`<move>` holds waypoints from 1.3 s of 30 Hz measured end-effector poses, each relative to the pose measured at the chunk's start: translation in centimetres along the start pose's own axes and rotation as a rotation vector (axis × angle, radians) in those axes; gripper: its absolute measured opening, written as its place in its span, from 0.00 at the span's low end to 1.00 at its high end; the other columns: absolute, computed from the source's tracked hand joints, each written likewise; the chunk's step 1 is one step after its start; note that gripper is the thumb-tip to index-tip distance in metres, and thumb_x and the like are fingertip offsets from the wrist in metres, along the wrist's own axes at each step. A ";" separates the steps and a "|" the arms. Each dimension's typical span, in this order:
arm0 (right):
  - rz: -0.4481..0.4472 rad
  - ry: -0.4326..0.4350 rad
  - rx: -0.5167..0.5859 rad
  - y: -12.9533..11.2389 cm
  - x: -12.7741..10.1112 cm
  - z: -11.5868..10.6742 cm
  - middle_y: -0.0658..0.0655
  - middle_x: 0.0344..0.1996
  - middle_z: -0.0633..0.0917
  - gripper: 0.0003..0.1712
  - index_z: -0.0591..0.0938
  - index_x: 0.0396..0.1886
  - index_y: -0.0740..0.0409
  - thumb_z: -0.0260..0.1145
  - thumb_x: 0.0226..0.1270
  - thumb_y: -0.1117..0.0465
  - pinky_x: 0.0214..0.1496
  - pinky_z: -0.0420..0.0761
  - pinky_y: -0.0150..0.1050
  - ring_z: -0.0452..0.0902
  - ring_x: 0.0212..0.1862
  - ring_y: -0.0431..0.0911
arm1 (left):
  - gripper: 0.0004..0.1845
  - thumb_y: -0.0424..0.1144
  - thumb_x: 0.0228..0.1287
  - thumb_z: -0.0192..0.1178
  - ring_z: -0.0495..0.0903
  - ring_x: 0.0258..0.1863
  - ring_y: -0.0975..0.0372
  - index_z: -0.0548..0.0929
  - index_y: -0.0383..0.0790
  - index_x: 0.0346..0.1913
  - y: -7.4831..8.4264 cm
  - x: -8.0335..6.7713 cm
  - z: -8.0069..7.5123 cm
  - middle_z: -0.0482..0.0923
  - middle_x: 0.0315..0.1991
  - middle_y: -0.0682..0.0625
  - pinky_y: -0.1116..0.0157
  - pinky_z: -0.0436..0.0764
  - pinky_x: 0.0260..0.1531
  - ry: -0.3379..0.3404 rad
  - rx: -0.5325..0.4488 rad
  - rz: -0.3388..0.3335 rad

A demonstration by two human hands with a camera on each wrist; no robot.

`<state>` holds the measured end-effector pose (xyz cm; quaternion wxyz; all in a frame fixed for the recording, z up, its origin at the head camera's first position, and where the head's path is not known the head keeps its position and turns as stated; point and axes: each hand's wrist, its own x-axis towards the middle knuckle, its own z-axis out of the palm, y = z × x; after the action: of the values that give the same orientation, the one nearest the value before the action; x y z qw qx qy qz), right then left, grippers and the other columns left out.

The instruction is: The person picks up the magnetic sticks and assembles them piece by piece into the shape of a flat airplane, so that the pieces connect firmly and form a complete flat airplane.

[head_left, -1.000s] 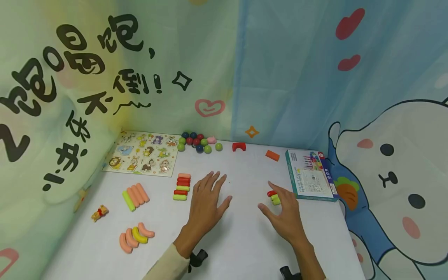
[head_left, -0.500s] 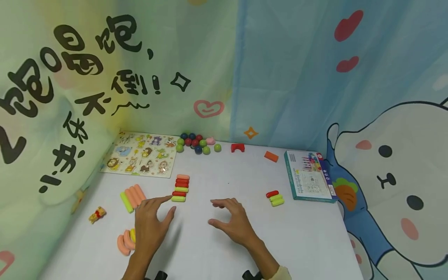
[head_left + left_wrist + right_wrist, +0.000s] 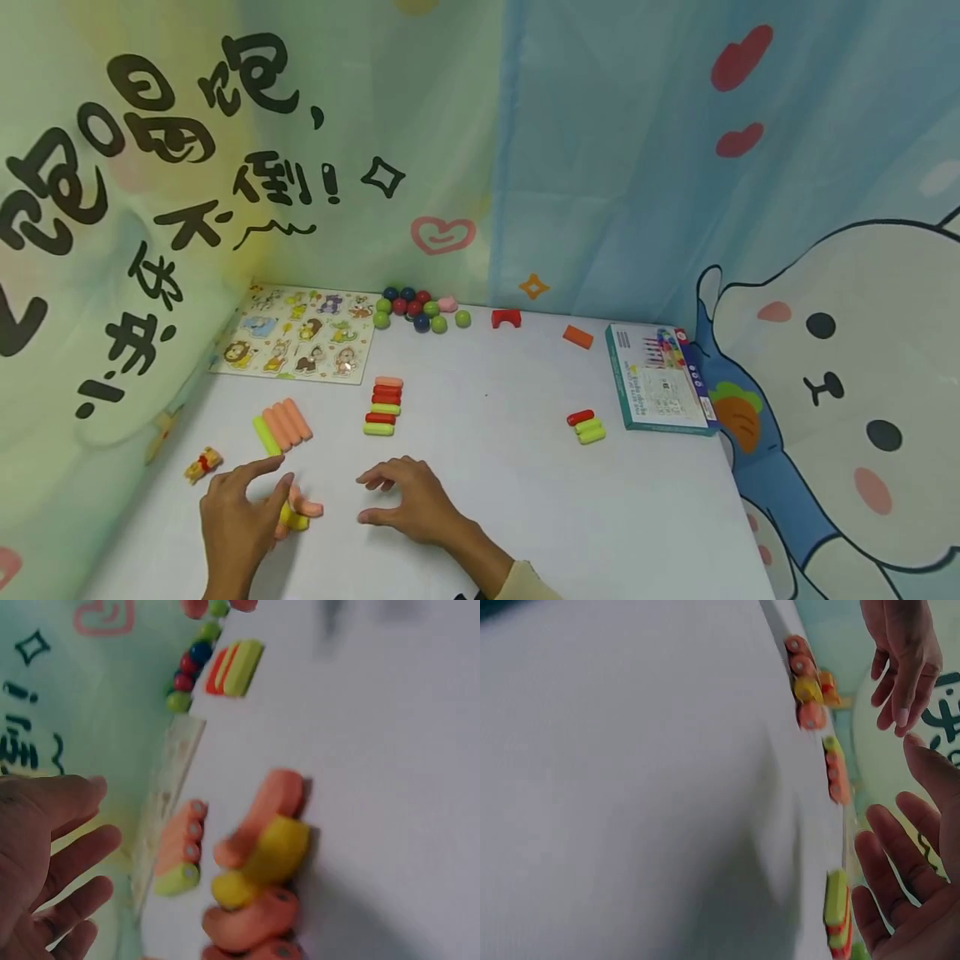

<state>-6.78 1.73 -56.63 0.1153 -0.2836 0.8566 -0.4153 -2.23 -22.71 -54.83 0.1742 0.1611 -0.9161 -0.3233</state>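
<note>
My left hand (image 3: 238, 525) hovers over the curved pieces at the front left, its thumb and fingers parted, holding nothing. One curved pink piece (image 3: 306, 505) and the curved yellow piece (image 3: 294, 520) show beside it; the other pink ones are mostly behind the hand. In the left wrist view the yellow piece (image 3: 264, 862) lies between pink ones with grey spots on their ends. My right hand (image 3: 416, 504) is above the white table, fingers apart from the thumb, gripping nothing. Behind the left hand lie straight pink rods (image 3: 287, 424) and a lime-green rod (image 3: 266, 436).
Red, green and pink rods (image 3: 383, 408) form a column mid-left. More rods (image 3: 587, 427) lie right, near a box (image 3: 660, 379). Coloured balls (image 3: 414, 308), a red arch (image 3: 506, 317), an orange block (image 3: 577, 337) and a sticker sheet (image 3: 296, 333) line the back. A bear figure (image 3: 203, 465) sits left.
Both hands have swept left and toward the front, from over the middle and right rods. The left now covers part of the curved pieces. The rods at the right have come into full view.
</note>
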 end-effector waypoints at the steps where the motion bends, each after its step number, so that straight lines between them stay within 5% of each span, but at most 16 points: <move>1: 0.001 -0.016 -0.005 -0.2 0.3 0.5 0.46 0.47 0.92 0.25 0.88 0.58 0.44 0.81 0.62 0.47 0.53 0.72 0.28 0.82 0.47 0.36 | 0.18 0.34 0.58 0.79 0.76 0.50 0.40 0.90 0.33 0.50 -0.4 -0.1 -0.1 0.89 0.49 0.32 0.38 0.67 0.57 -0.021 0.011 -0.039; 7: -0.001 -0.098 -0.109 -1.3 1.9 3.3 0.41 0.43 0.90 0.24 0.88 0.56 0.42 0.81 0.61 0.45 0.49 0.69 0.24 0.77 0.42 0.29 | 0.17 0.35 0.63 0.74 0.74 0.58 0.36 0.89 0.33 0.54 -2.3 -0.4 0.0 0.85 0.56 0.29 0.36 0.66 0.59 -0.138 0.088 -0.159; 13: -0.004 -0.093 -0.222 -2.6 3.7 5.2 0.39 0.39 0.88 0.22 0.89 0.54 0.41 0.81 0.61 0.45 0.43 0.67 0.23 0.71 0.37 0.26 | 0.19 0.34 0.61 0.75 0.73 0.61 0.35 0.89 0.33 0.55 -3.6 -0.5 0.2 0.85 0.57 0.29 0.35 0.65 0.61 -0.197 0.081 -0.125; 21: 0.106 0.006 -0.329 -3.3 5.3 7.4 0.37 0.29 0.80 0.14 0.91 0.46 0.40 0.80 0.63 0.45 0.36 0.63 0.23 0.66 0.32 0.28 | 0.19 0.34 0.62 0.75 0.75 0.60 0.35 0.89 0.31 0.55 -4.2 -0.3 1.2 0.85 0.57 0.30 0.35 0.66 0.60 -0.227 0.084 -0.136; 29: 0.123 0.044 -0.364 -3.1 4.7 7.7 0.37 0.24 0.74 0.07 0.91 0.36 0.40 0.77 0.67 0.45 0.35 0.60 0.25 0.63 0.29 0.29 | 0.17 0.34 0.62 0.76 0.77 0.57 0.37 0.90 0.34 0.52 -4.3 -0.7 0.8 0.88 0.53 0.33 0.36 0.67 0.55 -0.212 0.088 -0.078; 39: 0.185 0.248 -0.370 -1.7 1.8 5.6 0.41 0.18 0.76 0.11 0.84 0.26 0.48 0.82 0.55 0.55 0.32 0.60 0.29 0.67 0.26 0.36 | 0.13 0.31 0.60 0.76 0.79 0.52 0.40 0.91 0.36 0.48 -3.7 -1.2 1.9 0.90 0.47 0.36 0.41 0.65 0.51 -0.143 0.110 -0.040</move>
<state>-5.16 -3.80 -58.78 -0.0074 -0.1671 0.9481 -0.2706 -1.33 -23.93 -58.91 0.0928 0.1651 -0.9391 -0.2868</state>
